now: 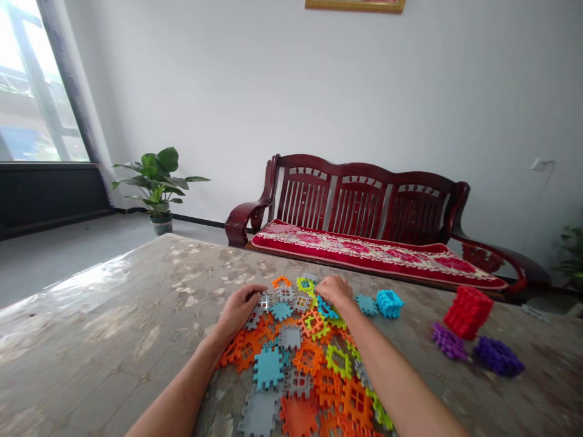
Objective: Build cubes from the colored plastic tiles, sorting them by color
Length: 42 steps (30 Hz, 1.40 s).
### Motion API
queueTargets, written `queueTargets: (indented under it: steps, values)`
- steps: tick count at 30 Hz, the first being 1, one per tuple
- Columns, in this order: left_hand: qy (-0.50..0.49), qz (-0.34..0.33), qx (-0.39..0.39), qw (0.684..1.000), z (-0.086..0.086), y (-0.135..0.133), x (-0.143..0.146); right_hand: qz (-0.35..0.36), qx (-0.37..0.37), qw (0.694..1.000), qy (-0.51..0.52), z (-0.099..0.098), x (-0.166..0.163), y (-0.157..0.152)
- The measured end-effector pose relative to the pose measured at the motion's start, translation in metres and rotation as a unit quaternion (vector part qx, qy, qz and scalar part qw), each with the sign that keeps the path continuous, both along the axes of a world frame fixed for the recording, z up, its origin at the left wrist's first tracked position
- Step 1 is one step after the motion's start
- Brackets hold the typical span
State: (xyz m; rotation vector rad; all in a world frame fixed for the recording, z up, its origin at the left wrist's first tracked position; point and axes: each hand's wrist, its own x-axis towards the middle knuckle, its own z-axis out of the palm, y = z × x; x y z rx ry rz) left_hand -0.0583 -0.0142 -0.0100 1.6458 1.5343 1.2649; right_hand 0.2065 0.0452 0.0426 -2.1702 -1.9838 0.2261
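Note:
A pile of toothed plastic building tiles in orange, grey, blue and lime lies between my forearms. At its far left edge is my left hand (243, 306), thumb and index finger a little apart, touching or just beside a grey window tile (264, 301). My right hand (336, 291) is curled over the far right part of the pile, by a bright blue tile (325, 308); its fingertips are hidden. Close by are a lime frame tile (305, 284), an orange arched piece (282, 281) and a flat teal tile (367, 304).
Right of the pile stand a light-blue stack (389, 303), a red stack (469, 312), a purple stack (449, 342) and a dark violet stack (498, 356). The patterned table (113, 340) carries everything. Beyond it are a wooden bench (355, 167) and a potted plant (157, 179).

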Motion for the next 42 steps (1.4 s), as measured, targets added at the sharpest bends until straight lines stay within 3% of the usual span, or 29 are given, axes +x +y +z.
queueTargets:
  steps: [5,11,14,17,19,22,25,33,37,42]
  values:
    - [-0.002,0.008,-0.003,1.0,0.001,0.0,0.0,-0.001,0.006,1.0,0.009,-0.001,0.0,-0.002]
    - [0.004,0.004,-0.007,1.0,-0.002,0.001,-0.001,0.026,0.074,0.996,0.043,0.004,-0.001,-0.015]
    - [0.008,0.006,-0.004,1.0,-0.002,0.001,-0.001,0.062,0.145,0.985,0.064,0.005,0.009,-0.027]
    - [0.013,0.008,-0.001,1.0,0.0,-0.001,0.0,0.141,0.26,0.952,0.084,0.0,0.03,-0.046]
    - [0.015,0.009,-0.005,1.0,0.003,-0.001,0.0,0.196,0.291,0.933,0.084,-0.006,0.046,-0.061]
    - [0.01,0.004,-0.009,1.0,0.008,-0.002,0.001,0.233,0.267,0.93,0.094,-0.013,0.068,-0.08]
    - [0.005,-0.001,-0.012,1.0,0.01,-0.003,0.002,0.208,0.226,0.944,0.122,-0.015,0.08,-0.087]
    - [0.005,0.0,0.0,1.0,0.007,-0.002,0.0,0.192,0.094,0.972,0.094,-0.011,0.071,-0.071]
    - [0.001,-0.005,0.003,1.0,0.006,-0.002,0.0,0.207,0.074,0.971,0.094,-0.011,0.063,-0.067]
    - [-0.009,-0.004,0.007,1.0,0.005,-0.001,0.0,0.227,0.104,0.962,0.111,-0.002,0.07,-0.065]
